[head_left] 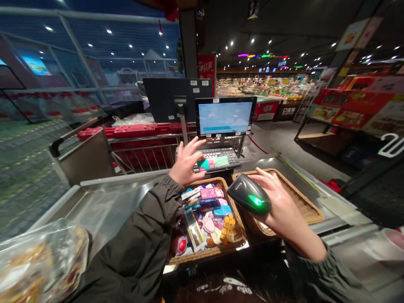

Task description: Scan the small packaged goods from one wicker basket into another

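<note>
My left hand (187, 162) is over the near left edge of the black keyboard (233, 156). Between its thumb and fingers is a small flat packet (217, 162), teal and pink with green stripes at the right end; the other fingers are spread. In my right hand (284, 208) is a black barcode scanner (249, 194), its green light glowing on top. Below and between the hands, a wicker basket (241, 242) holds many small packaged goods. A second wicker basket (304, 204) lies under and beyond my right hand, which partly hides what is inside.
A lit screen (225, 118) and the back of a dark monitor (176, 101) stand behind the keyboard. A shopping cart (148, 153) is past the metal counter (107, 206). Clear bags of food (41, 261) lie at the near left. Boxed goods (353, 105) are stacked at right.
</note>
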Demonstrator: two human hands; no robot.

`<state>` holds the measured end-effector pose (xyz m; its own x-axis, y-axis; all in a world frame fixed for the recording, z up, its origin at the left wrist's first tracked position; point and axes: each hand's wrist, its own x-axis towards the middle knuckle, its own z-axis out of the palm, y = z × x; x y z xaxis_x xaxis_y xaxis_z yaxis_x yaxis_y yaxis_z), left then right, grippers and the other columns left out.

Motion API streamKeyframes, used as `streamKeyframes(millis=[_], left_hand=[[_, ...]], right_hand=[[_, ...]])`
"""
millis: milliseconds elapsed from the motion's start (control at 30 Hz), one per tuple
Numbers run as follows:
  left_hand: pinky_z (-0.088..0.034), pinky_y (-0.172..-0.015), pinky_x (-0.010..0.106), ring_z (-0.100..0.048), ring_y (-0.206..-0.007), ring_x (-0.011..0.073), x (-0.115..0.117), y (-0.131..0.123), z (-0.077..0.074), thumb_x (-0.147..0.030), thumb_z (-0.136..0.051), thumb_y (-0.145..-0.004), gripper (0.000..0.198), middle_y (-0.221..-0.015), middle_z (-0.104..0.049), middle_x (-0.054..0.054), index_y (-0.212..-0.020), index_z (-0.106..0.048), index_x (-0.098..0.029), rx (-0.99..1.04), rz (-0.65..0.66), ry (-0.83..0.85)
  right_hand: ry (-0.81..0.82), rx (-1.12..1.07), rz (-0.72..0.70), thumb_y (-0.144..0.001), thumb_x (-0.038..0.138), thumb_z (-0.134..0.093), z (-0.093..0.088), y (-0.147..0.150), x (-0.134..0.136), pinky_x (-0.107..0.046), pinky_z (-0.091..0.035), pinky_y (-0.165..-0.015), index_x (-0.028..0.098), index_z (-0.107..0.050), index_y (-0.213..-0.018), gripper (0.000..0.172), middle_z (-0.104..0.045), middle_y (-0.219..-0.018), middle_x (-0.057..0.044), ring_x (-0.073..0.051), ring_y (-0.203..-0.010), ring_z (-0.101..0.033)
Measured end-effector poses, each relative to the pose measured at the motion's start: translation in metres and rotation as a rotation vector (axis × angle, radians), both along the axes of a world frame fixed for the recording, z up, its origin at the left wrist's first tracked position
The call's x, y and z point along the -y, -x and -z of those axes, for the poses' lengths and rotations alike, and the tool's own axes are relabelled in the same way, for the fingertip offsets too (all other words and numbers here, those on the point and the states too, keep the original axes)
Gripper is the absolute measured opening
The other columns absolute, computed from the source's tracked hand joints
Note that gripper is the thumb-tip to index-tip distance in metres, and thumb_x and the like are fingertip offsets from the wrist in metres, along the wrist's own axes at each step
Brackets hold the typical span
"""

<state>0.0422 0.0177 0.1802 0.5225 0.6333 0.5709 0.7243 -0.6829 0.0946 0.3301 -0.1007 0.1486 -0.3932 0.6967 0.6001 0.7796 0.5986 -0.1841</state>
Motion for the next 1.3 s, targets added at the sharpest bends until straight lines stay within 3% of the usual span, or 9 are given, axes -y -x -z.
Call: streamKeyframes(millis=[200,533,733,900,1100,1300], left_hand=[[-0.008,-0.120,0.063,-0.025,-0.151,0.0342,0.003,0.012,0.004,-0.026,-0.066,-0.072,0.023,-0.155,-0.043,0.011,-0.093,-0.063,-0.021,0.017,-0.020,0.011],[-0.007,-0.120,0.064,-0.029,-0.149,0.0350,0.010,0.024,0.023,-0.029,-0.068,-0.071,0.025,-0.153,-0.045,0.012,-0.093,-0.063,-0.020,0.024,-0.032,0.097],[-0.010,-0.120,0.064,-0.034,-0.147,0.0332,0.027,0.048,0.061,-0.028,-0.069,-0.070,0.023,-0.150,-0.048,0.013,-0.090,-0.061,-0.020,0.036,-0.069,0.154],[-0.014,-0.119,0.065,-0.033,-0.147,0.0325,0.061,0.072,0.097,-0.029,-0.069,-0.070,0.024,-0.152,-0.046,0.014,-0.091,-0.059,-0.021,0.053,-0.177,0.277],[-0.019,-0.117,0.068,-0.038,-0.144,0.0334,0.108,0.084,0.133,-0.027,-0.067,-0.072,0.020,-0.148,-0.050,0.014,-0.086,-0.055,-0.022,0.104,-0.397,0.351],[-0.019,-0.118,0.070,-0.039,-0.143,0.0353,0.138,0.072,0.164,-0.031,-0.067,-0.077,0.018,-0.151,-0.047,0.016,-0.084,-0.054,-0.022,0.025,-0.650,0.348]], right_hand=[[0.026,0.006,-0.004,-0.083,0.033,-0.062,0.000,0.006,0.001,-0.075,-0.029,-0.110,0.021,-0.064,-0.114,0.033,-0.061,-0.132,-0.017,-0.041,-0.140,-0.041],[0.078,-0.003,-0.018,-0.082,0.033,-0.062,0.002,0.010,-0.001,-0.074,-0.029,-0.110,0.023,-0.064,-0.112,0.032,-0.061,-0.133,-0.015,-0.040,-0.140,-0.041],[0.147,0.016,-0.063,-0.078,0.029,-0.065,0.016,0.016,-0.005,-0.074,-0.029,-0.110,0.023,-0.064,-0.114,0.036,-0.061,-0.131,-0.015,-0.041,-0.138,-0.043],[0.218,0.033,-0.113,-0.076,0.028,-0.066,0.029,0.027,-0.005,-0.079,-0.028,-0.108,0.021,-0.065,-0.111,0.036,-0.062,-0.131,-0.015,-0.042,-0.137,-0.044],[0.257,0.002,-0.192,-0.077,0.027,-0.068,0.040,0.045,-0.008,-0.070,-0.036,-0.109,0.021,-0.066,-0.114,0.037,-0.063,-0.128,-0.015,-0.040,-0.136,-0.046],[0.296,0.011,-0.241,-0.080,0.027,-0.069,0.047,0.059,-0.007,-0.069,-0.037,-0.108,0.021,-0.065,-0.116,0.037,-0.063,-0.129,-0.016,-0.040,-0.136,-0.046]])
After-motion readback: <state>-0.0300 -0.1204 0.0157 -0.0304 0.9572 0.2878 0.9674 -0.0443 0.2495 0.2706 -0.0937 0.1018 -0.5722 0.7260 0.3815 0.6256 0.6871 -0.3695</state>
